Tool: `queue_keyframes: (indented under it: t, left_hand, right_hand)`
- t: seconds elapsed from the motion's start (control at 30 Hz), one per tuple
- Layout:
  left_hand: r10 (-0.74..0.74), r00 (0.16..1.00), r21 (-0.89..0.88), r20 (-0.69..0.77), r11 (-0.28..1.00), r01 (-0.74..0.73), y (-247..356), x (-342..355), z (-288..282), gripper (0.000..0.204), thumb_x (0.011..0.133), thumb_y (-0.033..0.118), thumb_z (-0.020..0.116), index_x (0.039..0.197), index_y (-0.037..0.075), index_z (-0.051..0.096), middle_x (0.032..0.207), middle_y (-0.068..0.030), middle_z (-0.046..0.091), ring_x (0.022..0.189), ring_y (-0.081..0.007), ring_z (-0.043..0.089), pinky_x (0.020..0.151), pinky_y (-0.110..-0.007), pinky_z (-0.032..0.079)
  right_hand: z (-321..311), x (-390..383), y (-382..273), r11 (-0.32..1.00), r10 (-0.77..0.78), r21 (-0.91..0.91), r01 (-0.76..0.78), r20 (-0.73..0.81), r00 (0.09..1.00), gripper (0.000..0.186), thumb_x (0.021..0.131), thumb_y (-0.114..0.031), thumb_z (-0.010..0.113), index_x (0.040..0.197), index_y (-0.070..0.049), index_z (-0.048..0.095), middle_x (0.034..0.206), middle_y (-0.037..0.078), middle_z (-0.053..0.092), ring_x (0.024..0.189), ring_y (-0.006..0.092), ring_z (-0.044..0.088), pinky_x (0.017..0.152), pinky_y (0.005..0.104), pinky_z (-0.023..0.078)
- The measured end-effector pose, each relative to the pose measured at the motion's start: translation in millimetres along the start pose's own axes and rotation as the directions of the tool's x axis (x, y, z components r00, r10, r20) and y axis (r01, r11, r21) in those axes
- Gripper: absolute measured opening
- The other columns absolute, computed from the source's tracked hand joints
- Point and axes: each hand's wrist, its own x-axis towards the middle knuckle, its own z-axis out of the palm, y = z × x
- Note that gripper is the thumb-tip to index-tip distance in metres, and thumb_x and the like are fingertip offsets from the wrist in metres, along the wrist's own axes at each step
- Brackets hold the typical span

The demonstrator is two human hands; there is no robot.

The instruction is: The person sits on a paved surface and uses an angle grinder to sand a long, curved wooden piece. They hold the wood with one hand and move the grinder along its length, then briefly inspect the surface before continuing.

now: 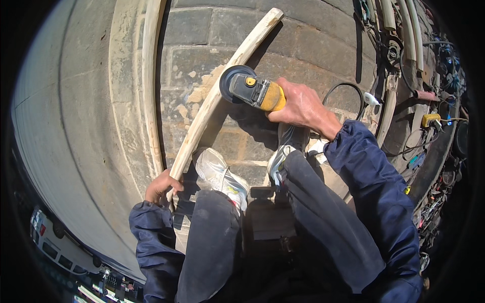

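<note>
In the head view, the left hand (160,187) grasps the near end of the wooden pole (205,113), fingers partly hidden beneath it. Right of the pole's middle, the right hand (302,106) clasps an angle grinder (258,93), fingers mostly hidden; the grinder's disc (227,82) overlaps the pole, contact unclear.

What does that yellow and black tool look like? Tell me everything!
The angle grinder has a yellow body, a dark grey head with a yellow button, and a round, dark disc. It seems plastic and metal, pointing left. The right hand grips its body; the disc overlaps the pale wooden pole, perhaps touching.
</note>
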Motion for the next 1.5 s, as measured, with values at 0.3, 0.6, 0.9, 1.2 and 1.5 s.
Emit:
queue_keyframes:
  t: [0.3,0.6,0.9,1.2,1.5]
  left_hand:
    - [-0.031,0.998,-0.072,0.055,0.997,0.035,1,-6,5,0.029,0.068,0.002,0.086,0.093,-0.001,0.072,0.073,-0.0077,0.067,0.058,-0.0208,0.065,0.057,-0.036,0.049]
    - [-0.018,0.998,0.078,-0.062,0.997,0.023,-16,6,9,0.026,0.070,0.000,0.087,0.092,-0.004,0.075,0.078,-0.0097,0.073,0.062,-0.0201,0.069,0.058,-0.038,0.050]
    - [0.035,0.959,0.247,-0.282,0.968,0.038,15,0,25,0.030,0.069,0.004,0.090,0.094,-0.007,0.077,0.082,-0.0124,0.078,0.072,-0.0242,0.075,0.066,-0.040,0.058]
    - [0.092,0.922,0.319,-0.375,0.947,0.035,-17,10,19,0.037,0.069,0.008,0.091,0.099,-0.008,0.078,0.082,-0.0102,0.076,0.074,-0.0217,0.073,0.069,-0.039,0.057]
    - [0.054,0.918,0.308,-0.392,0.948,0.076,-14,9,18,0.038,0.067,0.011,0.092,0.097,-0.006,0.078,0.082,-0.0080,0.074,0.074,-0.0204,0.070,0.070,-0.039,0.056]
  right_hand:
    - [-23,22,16,0.972,0.204,0.151,-0.182,-0.139,0.969,0.065,0.083,-0.034,0.091,0.135,-0.001,0.071,0.114,0.022,0.083,0.107,0.0362,0.082,0.095,0.0466,0.062]
    - [0,11,-26,0.990,0.138,-0.025,-0.137,0.074,0.988,0.070,0.078,-0.040,0.090,0.132,-0.001,0.070,0.111,0.030,0.082,0.105,0.0504,0.080,0.091,0.0542,0.063]
    - [-17,7,-1,0.980,0.196,0.047,-0.193,-0.071,0.978,0.068,0.082,-0.042,0.090,0.131,0.001,0.070,0.107,0.027,0.083,0.101,0.0436,0.083,0.092,0.0484,0.064]
    - [-12,7,-7,0.986,0.160,0.050,-0.158,-0.042,0.986,0.066,0.080,-0.040,0.090,0.125,0.005,0.070,0.107,0.031,0.082,0.102,0.0507,0.081,0.091,0.0565,0.064]
    - [13,-9,-15,0.997,0.028,0.079,-0.020,-0.099,0.995,0.061,0.079,-0.037,0.090,0.119,0.003,0.068,0.102,0.031,0.081,0.099,0.0534,0.079,0.088,0.0581,0.063]
